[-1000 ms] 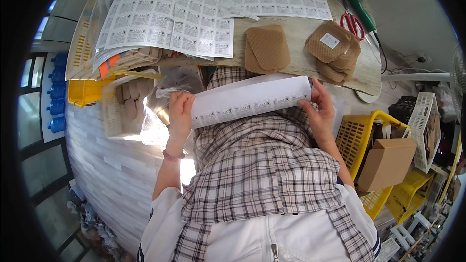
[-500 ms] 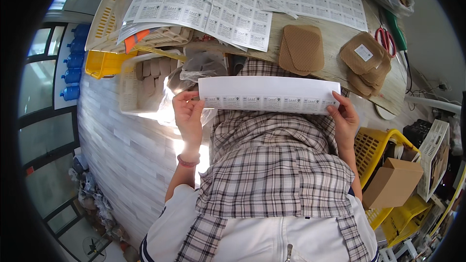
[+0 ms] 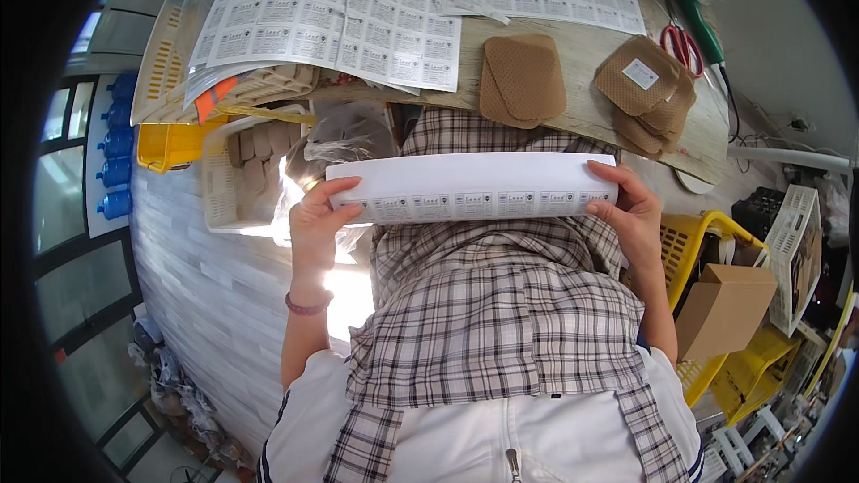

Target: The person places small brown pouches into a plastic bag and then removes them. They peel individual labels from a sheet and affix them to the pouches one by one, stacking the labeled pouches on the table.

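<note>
Above my lap I hold a folded or curled sheet of printed labels (image 3: pixel 465 183) stretched between both hands. Its upper part shows blank white; a single row of small printed labels runs along its lower edge. My left hand (image 3: pixel 318 215), with a dark red bracelet at the wrist, pinches the left end between thumb and fingers. My right hand (image 3: pixel 628 206) grips the right end the same way. On the wooden table (image 3: pixel 586 45) beyond lie more label sheets (image 3: pixel 295 18), brown textured pads (image 3: pixel 523 80) and a second pad stack (image 3: pixel 653 89) with a white label on top.
Red-handled scissors (image 3: pixel 683 49) and a green-handled tool (image 3: pixel 696 27) lie at the table's right. Below left stands a white crate (image 3: pixel 219 183) of brownish pieces, near a yellow basket (image 3: pixel 165 145). A yellow basket (image 3: pixel 684 246) with a cardboard box (image 3: pixel 727 309) is at my right.
The view has shifted, so the table things sit further left. Both hands still hold the label sheet, and my fingers now reach further over its ends.
</note>
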A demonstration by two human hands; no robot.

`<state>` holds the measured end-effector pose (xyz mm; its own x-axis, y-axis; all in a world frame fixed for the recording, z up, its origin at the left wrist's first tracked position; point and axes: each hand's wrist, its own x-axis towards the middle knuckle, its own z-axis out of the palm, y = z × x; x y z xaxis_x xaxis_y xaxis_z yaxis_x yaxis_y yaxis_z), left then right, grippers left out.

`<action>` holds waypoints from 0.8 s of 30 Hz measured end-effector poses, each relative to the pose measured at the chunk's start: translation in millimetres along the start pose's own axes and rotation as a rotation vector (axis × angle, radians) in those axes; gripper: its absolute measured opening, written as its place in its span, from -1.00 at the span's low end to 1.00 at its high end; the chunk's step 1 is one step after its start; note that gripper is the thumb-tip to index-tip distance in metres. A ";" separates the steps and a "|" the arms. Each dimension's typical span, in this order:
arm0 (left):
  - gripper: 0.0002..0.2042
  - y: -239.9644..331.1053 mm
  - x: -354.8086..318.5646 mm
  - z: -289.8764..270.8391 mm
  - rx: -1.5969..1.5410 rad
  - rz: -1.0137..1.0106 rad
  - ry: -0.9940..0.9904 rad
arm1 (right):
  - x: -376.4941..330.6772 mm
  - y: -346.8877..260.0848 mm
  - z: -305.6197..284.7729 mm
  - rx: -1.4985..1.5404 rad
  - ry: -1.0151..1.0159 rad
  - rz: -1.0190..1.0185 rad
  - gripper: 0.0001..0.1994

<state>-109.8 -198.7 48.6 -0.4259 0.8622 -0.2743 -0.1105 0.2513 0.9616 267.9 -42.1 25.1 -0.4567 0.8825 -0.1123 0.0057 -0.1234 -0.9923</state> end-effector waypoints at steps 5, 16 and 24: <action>-0.57 1.2 -1.6 -1.8 0.080 0.011 0.069 | -2.1 -7.9 -2.8 -0.261 0.029 -0.015 -0.50; -0.84 -12.9 1.6 -13.6 0.449 -0.006 -0.044 | -4.0 -8.0 -0.4 -0.602 0.066 -0.127 -0.81; -0.85 13.2 18.6 30.2 1.214 0.525 -0.098 | 4.3 -5.5 25.0 -0.647 0.005 -0.170 -0.89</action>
<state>-92.1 -166.1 55.8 -0.0992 0.9922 0.0754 0.9359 0.0673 0.3458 243.6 -49.0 31.3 -0.4944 0.8679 0.0493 0.4676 0.3133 -0.8266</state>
